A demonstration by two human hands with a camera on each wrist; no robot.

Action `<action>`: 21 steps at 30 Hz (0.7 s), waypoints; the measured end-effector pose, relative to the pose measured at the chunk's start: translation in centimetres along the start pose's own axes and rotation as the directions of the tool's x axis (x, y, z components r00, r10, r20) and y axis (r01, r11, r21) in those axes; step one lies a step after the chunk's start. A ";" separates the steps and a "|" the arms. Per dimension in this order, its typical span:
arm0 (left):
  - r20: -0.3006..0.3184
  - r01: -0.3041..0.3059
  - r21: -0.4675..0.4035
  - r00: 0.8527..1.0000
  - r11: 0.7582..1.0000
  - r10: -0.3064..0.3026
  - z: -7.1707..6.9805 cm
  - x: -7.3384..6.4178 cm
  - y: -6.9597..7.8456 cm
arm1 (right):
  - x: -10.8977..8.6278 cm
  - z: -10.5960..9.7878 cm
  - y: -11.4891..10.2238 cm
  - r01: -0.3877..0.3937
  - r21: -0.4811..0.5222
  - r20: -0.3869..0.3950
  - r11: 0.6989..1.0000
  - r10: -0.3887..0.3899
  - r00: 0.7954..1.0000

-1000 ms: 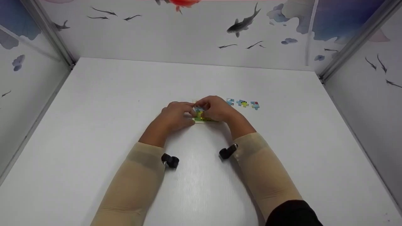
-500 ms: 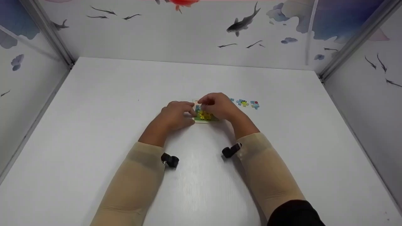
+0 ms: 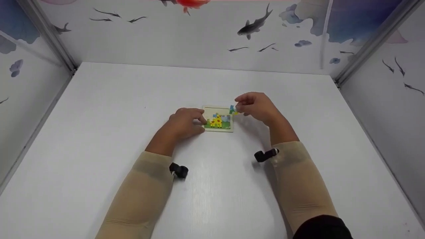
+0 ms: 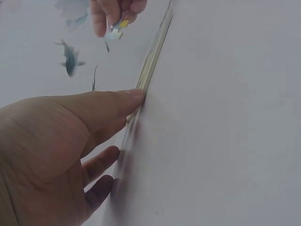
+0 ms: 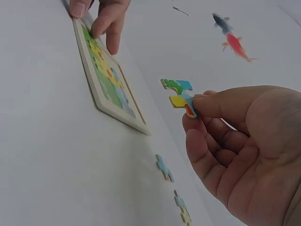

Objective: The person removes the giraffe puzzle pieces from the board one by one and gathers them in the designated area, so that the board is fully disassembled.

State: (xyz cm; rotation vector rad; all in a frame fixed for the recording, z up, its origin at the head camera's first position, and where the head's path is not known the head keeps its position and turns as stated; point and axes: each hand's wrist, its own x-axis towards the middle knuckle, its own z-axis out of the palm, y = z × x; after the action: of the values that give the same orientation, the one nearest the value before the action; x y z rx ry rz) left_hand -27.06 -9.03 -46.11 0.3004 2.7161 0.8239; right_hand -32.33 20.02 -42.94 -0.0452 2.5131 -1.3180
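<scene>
A small framed jigsaw puzzle tray (image 3: 219,130) lies on the table. Giraffe pieces (image 3: 216,121) fill its lower part, and bare board shows along the top. My left hand (image 3: 186,121) grips the tray's left edge, thumb at the near corner and index finger reaching onto it. In the left wrist view the thumb (image 4: 127,95) lies along the tray's side. Off the tray's upper right, my right hand (image 3: 257,106) pinches a puzzle piece (image 5: 178,94) between thumb and fingers. This piece is blue and green with yellow and red patches, raised and tilted.
In the right wrist view, a loose blue piece (image 5: 164,168) and a blue-yellow piece (image 5: 183,207) lie beside the tray; the right hand hides them in the head view. White walls (image 3: 199,39) painted with fish enclose the white table (image 3: 132,86).
My right hand has moved right, off the tray, and the puzzle piece now shows in its fingers. More of the tray is uncovered. The left hand has stayed at the tray's left edge.
</scene>
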 end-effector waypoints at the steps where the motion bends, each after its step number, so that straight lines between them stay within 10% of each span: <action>1: -0.001 0.000 0.002 1.000 1.000 0.000 0.0 0.0 0.0 | -0.1 -0.3 0.3 -0.009 -0.002 -0.007 1.000 0.009 1.000; 21: 0.003 -0.014 0.013 1.000 1.000 0.014 -0.1 -0.1 0.1 | 0.2 -1.2 3.2 -0.171 -0.116 -0.038 0.978 0.167 0.985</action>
State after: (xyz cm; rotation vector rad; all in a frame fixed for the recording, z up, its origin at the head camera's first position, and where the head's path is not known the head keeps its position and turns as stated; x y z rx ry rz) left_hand -26.95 -9.04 -45.98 0.3230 2.7200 0.8096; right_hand -32.53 22.79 -44.90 0.1586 2.5519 -1.1092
